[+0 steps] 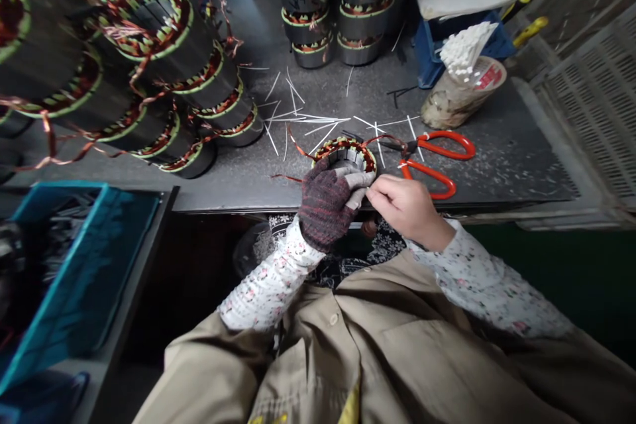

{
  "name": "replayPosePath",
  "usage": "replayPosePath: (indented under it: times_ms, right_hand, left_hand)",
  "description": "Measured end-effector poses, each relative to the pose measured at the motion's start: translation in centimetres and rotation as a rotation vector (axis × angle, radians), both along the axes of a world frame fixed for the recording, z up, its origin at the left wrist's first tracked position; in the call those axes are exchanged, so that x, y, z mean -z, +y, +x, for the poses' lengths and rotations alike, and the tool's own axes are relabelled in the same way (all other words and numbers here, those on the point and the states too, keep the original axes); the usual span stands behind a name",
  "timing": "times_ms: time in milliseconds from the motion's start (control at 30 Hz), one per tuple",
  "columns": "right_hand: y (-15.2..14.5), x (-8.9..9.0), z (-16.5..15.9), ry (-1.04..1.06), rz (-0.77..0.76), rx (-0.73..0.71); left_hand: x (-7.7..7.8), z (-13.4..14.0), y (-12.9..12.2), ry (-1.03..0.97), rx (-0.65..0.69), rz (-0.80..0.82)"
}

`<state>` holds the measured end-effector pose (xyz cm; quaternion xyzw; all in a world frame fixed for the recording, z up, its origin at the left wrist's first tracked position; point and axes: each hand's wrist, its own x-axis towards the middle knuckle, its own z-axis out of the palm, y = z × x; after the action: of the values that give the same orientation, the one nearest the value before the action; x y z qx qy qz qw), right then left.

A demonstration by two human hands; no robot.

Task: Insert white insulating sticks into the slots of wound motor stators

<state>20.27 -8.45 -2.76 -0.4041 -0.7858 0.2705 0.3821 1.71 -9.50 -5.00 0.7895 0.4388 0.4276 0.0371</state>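
A motor stator (368, 158) with copper windings and a pale green rim sits at the bench's front edge, copper leads sticking out on both sides. My left hand (328, 195), in a dark knitted glove with light fingertips, is closed over the stator's near side and hides much of it. At its right edge, close to the left fingertips, my bare right hand (405, 205) makes a pinch; whatever lies between those fingers is too small to see. Scissors with red handles (447, 144) lie just beyond my right hand, blades toward the stator.
Stacked stators (199, 73) fill the left, with more stacks (311, 26) at the back. White thin strips (318, 119) are scattered on the bench (521, 159). A cup of white sleeves (460, 93) stands right, by a blue bin (427, 46). A teal tray (119, 265) is lower left.
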Motion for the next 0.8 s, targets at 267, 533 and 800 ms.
replayPosePath:
  times_ms: [267,533,800]
  right_hand:
    - [-1.1,-1.1,2.2,0.449,-0.284,-0.247]
    - [-1.9,-1.9,2.1,0.773,-0.514,-0.119]
    - [3.2,-0.2,-2.7,0.735,-0.193,0.037]
  left_hand:
    - [-0.2,0.1,0.1,-0.031,-0.017,-0.012]
    - [0.9,1.0,-0.1,-0.091,-0.044,-0.007]
    - [0.4,1.9,-1.3,-0.038,-0.040,-0.002]
